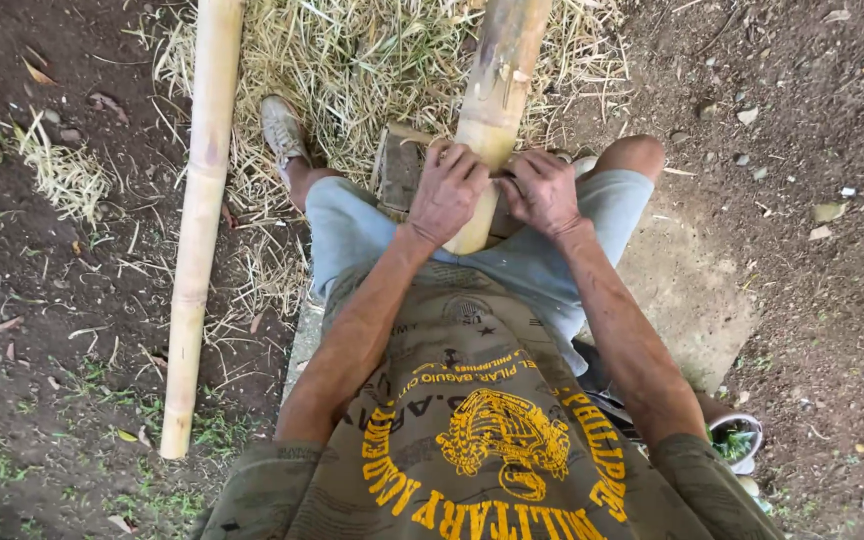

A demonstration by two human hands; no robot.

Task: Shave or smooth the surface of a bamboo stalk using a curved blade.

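Both of your hands closed around the near end of a thick yellow-green bamboo pole [493, 110] between your knees: left hand [447, 193], right hand [542, 190]. A second pale bamboo pole [200, 220] lay on the dirt ground [52, 300], well apart.

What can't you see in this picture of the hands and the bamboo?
Head view only:
- Near end of the thick yellow bamboo pole: covered by the left hand and right hand.
- Anything held between the hands: hidden by the fingers.
- Far ends of that pole and of the thinner pale bamboo pole: cut off by the top edge.
- Small white pot: partly behind the right arm.
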